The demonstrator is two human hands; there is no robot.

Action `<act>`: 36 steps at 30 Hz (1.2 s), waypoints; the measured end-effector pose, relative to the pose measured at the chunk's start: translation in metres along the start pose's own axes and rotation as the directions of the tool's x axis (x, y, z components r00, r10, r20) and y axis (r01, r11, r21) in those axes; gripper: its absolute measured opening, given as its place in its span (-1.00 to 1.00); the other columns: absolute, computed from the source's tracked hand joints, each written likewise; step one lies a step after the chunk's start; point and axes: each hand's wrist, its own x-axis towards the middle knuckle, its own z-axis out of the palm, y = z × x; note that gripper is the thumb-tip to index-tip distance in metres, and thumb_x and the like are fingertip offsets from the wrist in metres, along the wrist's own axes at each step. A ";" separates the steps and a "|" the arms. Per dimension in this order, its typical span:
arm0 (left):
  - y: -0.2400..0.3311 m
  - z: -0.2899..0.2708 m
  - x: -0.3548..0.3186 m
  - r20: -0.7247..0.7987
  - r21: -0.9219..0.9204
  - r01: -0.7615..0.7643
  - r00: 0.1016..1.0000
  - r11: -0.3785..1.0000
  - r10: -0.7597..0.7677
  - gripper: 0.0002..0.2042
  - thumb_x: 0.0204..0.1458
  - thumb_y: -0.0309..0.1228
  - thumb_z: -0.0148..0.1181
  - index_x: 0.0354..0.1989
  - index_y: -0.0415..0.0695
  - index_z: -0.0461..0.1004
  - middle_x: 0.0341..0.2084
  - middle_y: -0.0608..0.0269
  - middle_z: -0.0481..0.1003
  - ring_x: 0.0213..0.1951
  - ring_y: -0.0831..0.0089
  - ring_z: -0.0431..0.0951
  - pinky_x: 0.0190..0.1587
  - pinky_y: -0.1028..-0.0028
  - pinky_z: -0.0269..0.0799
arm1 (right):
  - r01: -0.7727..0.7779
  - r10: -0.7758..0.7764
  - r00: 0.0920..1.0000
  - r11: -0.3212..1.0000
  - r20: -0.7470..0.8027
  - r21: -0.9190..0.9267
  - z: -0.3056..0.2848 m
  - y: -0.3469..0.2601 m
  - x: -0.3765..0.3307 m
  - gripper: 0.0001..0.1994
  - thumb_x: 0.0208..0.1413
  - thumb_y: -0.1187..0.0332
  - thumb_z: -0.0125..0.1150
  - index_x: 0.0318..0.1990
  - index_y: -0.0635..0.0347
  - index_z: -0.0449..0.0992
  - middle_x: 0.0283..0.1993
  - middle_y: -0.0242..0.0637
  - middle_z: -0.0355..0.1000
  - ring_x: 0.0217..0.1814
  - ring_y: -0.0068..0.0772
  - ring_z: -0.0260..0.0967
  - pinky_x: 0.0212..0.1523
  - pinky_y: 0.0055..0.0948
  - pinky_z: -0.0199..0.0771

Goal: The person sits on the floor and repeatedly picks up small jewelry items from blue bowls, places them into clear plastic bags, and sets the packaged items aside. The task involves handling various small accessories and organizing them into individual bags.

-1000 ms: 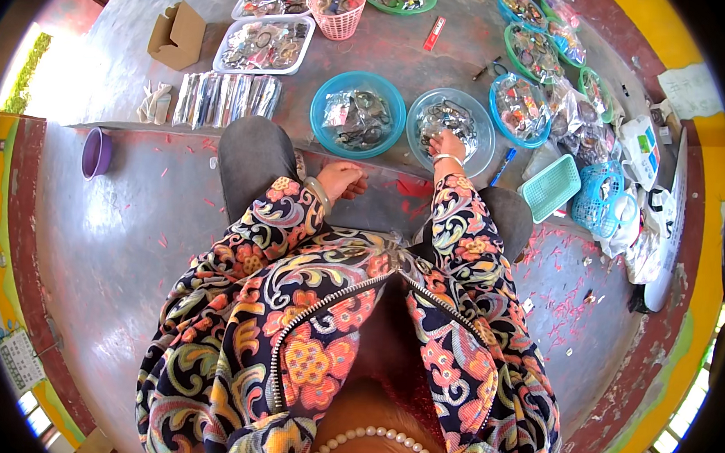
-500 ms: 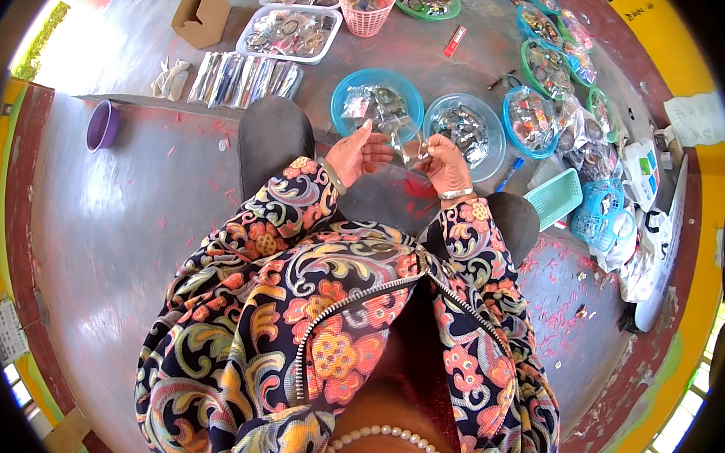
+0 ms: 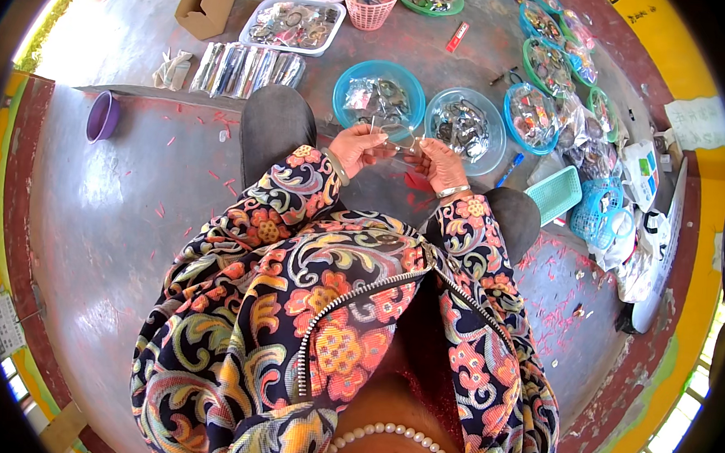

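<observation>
Both hands meet just in front of the blue bowl (image 3: 379,96): left hand (image 3: 354,146) and right hand (image 3: 440,161), fingers pinched on a small clear packet (image 3: 396,135) between them.

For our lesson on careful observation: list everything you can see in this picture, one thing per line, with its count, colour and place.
Small clear packet: one, held between both hands.
Blue bowls: two in front of the hands, filled with small packets; more at upper right.
White trays: two, top centre.
Pink basket: one, top.
Cardboard box: one, brown, upper left.
Purple cup: one, left.
Teal basket: one, right.
Row of clear packets: several, near the trays.
Floor: grey, red flecks.
Left hand: holding packet.
Right hand: holding packet.
</observation>
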 end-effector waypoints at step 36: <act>-0.015 -0.002 0.004 0.073 0.380 0.140 0.981 0.915 -0.180 -0.70 -0.06 -0.26 0.08 -0.26 -0.24 0.41 -0.41 0.20 0.48 -0.46 0.58 0.48 -0.65 0.70 0.16 | 0.087 -0.105 0.988 0.985 -0.118 -0.150 -0.007 0.012 0.008 -0.82 -0.12 0.31 0.20 -0.41 0.23 0.47 -0.49 -0.37 0.42 -0.49 -0.61 0.32 -0.48 -0.65 0.27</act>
